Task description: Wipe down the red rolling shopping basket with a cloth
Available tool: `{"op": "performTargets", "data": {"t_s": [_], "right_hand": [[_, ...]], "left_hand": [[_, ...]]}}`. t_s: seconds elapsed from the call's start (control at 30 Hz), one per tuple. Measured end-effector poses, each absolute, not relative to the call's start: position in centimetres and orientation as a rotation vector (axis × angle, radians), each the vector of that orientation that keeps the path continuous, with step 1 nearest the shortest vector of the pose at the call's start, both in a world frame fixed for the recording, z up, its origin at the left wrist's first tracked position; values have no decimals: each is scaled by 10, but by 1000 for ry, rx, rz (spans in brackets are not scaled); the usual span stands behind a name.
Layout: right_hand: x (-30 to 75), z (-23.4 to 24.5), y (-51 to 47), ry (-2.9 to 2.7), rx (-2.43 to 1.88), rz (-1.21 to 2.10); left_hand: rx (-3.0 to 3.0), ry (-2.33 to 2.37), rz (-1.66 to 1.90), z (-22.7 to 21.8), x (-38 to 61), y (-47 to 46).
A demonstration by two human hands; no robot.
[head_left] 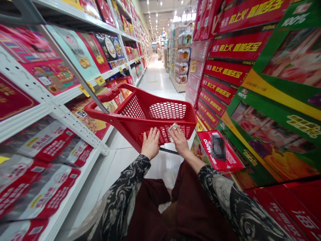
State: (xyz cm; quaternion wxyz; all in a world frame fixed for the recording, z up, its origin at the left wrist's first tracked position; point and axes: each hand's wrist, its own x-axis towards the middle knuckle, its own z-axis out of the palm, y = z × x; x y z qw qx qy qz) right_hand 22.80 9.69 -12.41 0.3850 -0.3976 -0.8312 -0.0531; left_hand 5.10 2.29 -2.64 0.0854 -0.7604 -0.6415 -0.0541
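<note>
A red plastic rolling shopping basket [130, 122] with perforated sides stands tilted in front of me. Its long metal pull handle [72, 70] reaches up to the upper left. My left hand [150, 143] lies with fingers spread against the near side of the basket. With my right hand [179, 140] I hold a crumpled pale cloth [174, 127] against the same side, close to the basket's right end. Part of the cloth is hidden under my fingers. The inside walls of the basket show, but the bottom is partly hidden by the near wall.
White shelves [54, 103] with boxed and bagged goods line the left. Stacked red drink cartons [233, 47] and green fruit-patterned boxes [271, 134] rise on the right. A red Meco carton [234, 157] juts out near my right arm. The tiled aisle [157, 68] runs ahead.
</note>
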Motion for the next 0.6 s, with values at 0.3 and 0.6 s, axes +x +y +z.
{"op": "performTargets", "data": {"t_s": [0.3, 0.6], "right_hand": [[221, -119, 67, -2268, -829, -80], [212, -75, 38, -2086, -773, 142]], "left_hand": [[-2472, -1928, -328, -32, 59, 24], [-2707, -2427, -1840, -44, 70, 36]]}}
